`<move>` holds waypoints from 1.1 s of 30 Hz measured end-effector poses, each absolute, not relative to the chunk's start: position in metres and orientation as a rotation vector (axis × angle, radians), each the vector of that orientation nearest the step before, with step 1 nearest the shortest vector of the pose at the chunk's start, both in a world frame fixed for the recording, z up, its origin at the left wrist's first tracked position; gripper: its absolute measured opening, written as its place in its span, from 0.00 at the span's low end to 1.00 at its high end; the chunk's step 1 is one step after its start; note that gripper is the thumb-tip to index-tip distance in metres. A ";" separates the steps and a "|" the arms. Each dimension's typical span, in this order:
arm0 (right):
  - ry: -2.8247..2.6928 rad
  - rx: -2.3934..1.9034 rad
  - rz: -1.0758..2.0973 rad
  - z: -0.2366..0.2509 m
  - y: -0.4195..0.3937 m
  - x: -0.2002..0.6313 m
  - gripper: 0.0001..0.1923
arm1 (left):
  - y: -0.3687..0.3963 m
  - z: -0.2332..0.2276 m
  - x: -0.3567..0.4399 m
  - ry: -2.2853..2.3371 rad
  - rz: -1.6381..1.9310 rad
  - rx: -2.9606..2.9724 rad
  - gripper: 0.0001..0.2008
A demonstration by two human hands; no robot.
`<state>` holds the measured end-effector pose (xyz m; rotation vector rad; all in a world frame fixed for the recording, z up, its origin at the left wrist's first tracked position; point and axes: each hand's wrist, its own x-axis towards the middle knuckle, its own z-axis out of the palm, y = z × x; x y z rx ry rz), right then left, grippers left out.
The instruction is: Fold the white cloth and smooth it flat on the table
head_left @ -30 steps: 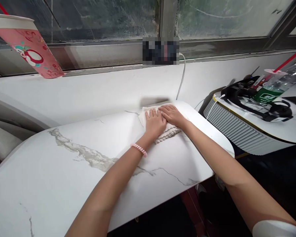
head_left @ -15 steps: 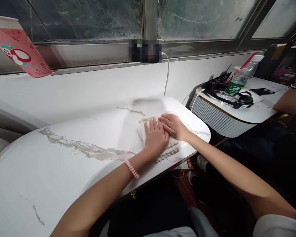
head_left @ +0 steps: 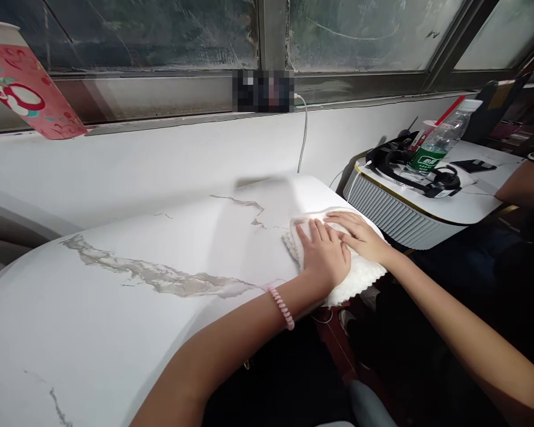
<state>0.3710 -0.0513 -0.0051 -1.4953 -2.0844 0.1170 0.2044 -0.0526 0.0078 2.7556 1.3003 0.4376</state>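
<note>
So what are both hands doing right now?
Left hand: open, fingers flat on the white cloth.
Right hand: open, flat on the same cloth.

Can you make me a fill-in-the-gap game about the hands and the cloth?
1. Both hands, the left hand and the right hand, press flat on a fluffy white ____.
2. The white marble-patterned table has grey ____ running across it.
3. The left wrist wears a pink coiled ____.

Missing words: cloth; veins; bracelet

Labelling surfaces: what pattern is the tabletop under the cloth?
White marble look with grey veins, on the tabletop; seen in the head view.
</note>
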 end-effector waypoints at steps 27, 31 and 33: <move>-2.134 -1.522 0.001 -0.006 0.094 0.378 0.19 | 0.084 -0.001 0.222 1.452 0.595 2.622 0.25; -2.093 -1.522 0.051 -0.007 0.122 0.370 0.19 | 0.109 -0.001 0.218 1.499 0.534 2.591 0.26; -2.089 -1.524 0.060 -0.007 0.131 0.369 0.19 | 0.118 -0.001 0.217 1.505 0.531 2.576 0.26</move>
